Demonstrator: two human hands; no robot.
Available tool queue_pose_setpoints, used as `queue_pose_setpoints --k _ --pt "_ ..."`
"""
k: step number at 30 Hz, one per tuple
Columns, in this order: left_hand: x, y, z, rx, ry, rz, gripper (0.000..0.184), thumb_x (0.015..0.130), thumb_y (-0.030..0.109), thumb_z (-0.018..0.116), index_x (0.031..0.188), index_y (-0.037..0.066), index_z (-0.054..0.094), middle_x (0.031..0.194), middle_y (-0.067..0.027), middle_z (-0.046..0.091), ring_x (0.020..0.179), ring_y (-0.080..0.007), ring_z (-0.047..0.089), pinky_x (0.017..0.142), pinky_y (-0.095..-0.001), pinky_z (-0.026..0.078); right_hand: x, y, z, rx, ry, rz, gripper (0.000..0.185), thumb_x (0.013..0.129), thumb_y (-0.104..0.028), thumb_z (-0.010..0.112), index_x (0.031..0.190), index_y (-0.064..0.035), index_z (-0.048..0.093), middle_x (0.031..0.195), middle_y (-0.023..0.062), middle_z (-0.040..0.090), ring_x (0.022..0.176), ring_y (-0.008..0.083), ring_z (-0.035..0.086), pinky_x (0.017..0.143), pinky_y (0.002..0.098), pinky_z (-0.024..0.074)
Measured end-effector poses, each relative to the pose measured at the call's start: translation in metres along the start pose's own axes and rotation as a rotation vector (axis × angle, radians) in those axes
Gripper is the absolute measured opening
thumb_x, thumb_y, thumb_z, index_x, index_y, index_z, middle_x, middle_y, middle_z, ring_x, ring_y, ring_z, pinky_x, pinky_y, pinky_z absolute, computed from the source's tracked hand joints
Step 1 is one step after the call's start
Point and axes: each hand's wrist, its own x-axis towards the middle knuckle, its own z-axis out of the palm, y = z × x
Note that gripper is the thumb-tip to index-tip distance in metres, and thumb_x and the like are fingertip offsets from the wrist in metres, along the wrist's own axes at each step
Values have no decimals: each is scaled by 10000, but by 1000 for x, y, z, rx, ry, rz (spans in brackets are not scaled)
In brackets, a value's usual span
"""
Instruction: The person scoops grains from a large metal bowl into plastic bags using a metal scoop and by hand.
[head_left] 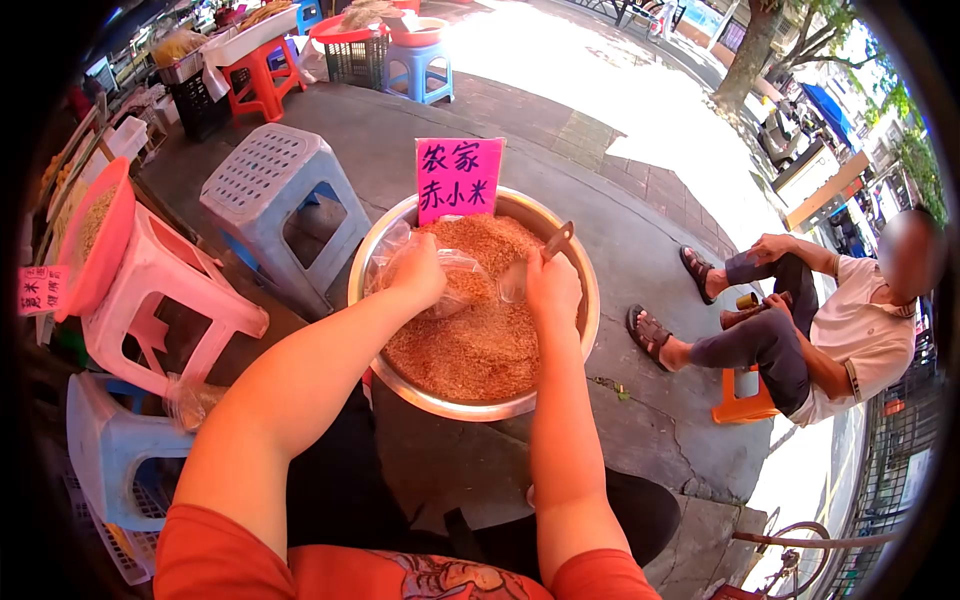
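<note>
A wide metal basin (590, 330) full of reddish-brown millet (460, 350) stands in front of me. Over the grain, my left hand (418, 272) is closed on the edge of a clear plastic bag (465, 270), and some millet shows at the bag. Closed around a metal scoop (560, 238) is my right hand (553, 292), at the right side of the basin. The scoop's handle sticks up past the fingers, while its other end is at the bag's mouth and hard to make out. A pink handwritten sign (458, 180) stands upright at the basin's far side.
A blue-grey stool (285, 175) stands left of the basin. Further left are a pink stool (165, 290) bearing a red basin of grain (100, 235), and a blue stool (110, 430). At right, a person (850, 320) sits on an orange stool (745, 395).
</note>
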Motion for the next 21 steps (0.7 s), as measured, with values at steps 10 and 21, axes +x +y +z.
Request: queue_pose_setpoints --k 10,21 --pt "24 -54 -29 -394 170 -286 201 767 97 470 821 -30 617 846 -224 633 866 -373 606 736 -437 447 -18 99 69 800 -326 506 279 857 -232 581 1010 2 586 741 86 596 537 139 581 440 227 466" --pt "17 -74 -57 -121 76 -318 377 789 285 493 873 -55 634 893 -247 634 863 -386 611 726 -459 440 -19 56 69 312 57 -221 259 917 -217 504 849 8 612 750 144 593 762 272 589 697 374 446"
